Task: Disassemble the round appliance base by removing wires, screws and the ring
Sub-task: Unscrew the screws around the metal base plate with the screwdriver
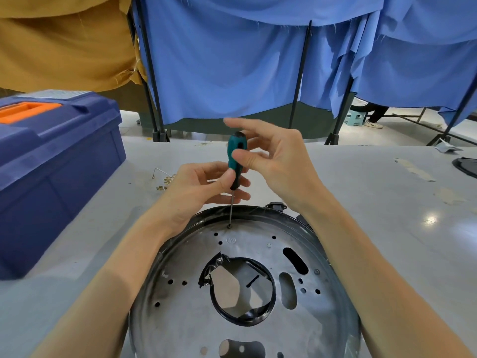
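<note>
Head view: round appliance base point(180, 319) at lower centre of frame, flat on table point(387, 228).
Left grip point(196, 187): thumb and fingers pinched on lower handle of screwdriver point(237, 156).
Right grip point(278, 164): thumb on upper handle, fingers loosely behind, forefinger stretched out.
Tip: upright in far screw point(229, 225) at plate's far edge.
Done, apparently: wire bits point(164, 180) loose on table; many holes empty.
Left: far screw, seemingly right screw point(317, 272), black ring point(247, 321) round central opening.
</note>
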`<state>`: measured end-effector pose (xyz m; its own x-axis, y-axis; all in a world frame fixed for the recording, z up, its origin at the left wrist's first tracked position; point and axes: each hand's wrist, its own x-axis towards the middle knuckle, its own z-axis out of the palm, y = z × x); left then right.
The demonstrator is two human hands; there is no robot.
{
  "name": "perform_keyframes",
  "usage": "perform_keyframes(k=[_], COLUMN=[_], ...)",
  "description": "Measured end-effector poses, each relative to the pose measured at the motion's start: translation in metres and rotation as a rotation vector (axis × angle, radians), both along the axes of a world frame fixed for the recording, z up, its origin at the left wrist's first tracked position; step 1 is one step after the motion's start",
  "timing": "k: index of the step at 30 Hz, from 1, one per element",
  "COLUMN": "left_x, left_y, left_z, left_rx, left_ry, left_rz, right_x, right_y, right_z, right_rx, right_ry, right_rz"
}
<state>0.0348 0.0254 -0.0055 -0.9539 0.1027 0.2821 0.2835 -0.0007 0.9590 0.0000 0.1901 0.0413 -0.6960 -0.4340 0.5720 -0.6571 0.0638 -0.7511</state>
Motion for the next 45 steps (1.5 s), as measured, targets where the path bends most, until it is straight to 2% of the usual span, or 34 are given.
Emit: perform_keyframes(k=[3,6,11,14,17,22,27,32,37,42,45], left_x=[0.0008,-0.0009,0.0005,-0.0001,-0.0015,0.0005,-0.0026,-0.0001,-0.0019,0.0006,-0.0013], left_y=[0.0005,0.0002,0.0007,0.0001,0.0006,-0.0002,-0.0002,-0.0017,-0.0005,-0.0015,-0.0007], left_z=[0.0001,0.0012,0.0014,0.0008,0.001,0.0001,-0.0002,-0.0015,-0.001,0.0003,-0.0002], left_rx=[0.011,-0.012,0.053,0.056,0.018,0.039,-0.005,0.052,0.014,0.042,0.033], left_ry=[-0.014,0.02,-0.016,0.002,0.024,-0.013,0.027,-0.045,0.006,-0.017,0.019], left_rz=[-0.001,0.067,-0.01,0.055,0.107,-0.001,0.098,-0.007,0.097,0.036,0.085], right_x=[-0.0014,0.002,-0.0031,-0.0024,0.0019,-0.0023,0.0012,-0.003,0.0013,-0.0031,-0.0002], right_y=[0.0003,-0.0033,0.0,-0.0012,-0.0037,0.0001,-0.0038,-0.0007,-0.0037,-0.0006,-0.0033], right_z=[0.0006,-0.0008,-0.0007,-0.0011,-0.0015,0.0004,-0.0016,-0.0004,-0.0008,-0.0004,-0.0009], right_rx=[-0.036,0.007,-0.019,-0.044,0.013,-0.027,0.03,-0.019,0.0,-0.02,-0.014], right_ry=[-0.04,0.001,-0.018,-0.045,0.003,-0.026,0.014,-0.025,-0.011,-0.046,-0.042], right_rz=[0.042,0.052,-0.012,0.025,0.011,-0.001,0.018,0.007,0.036,0.019,0.05])
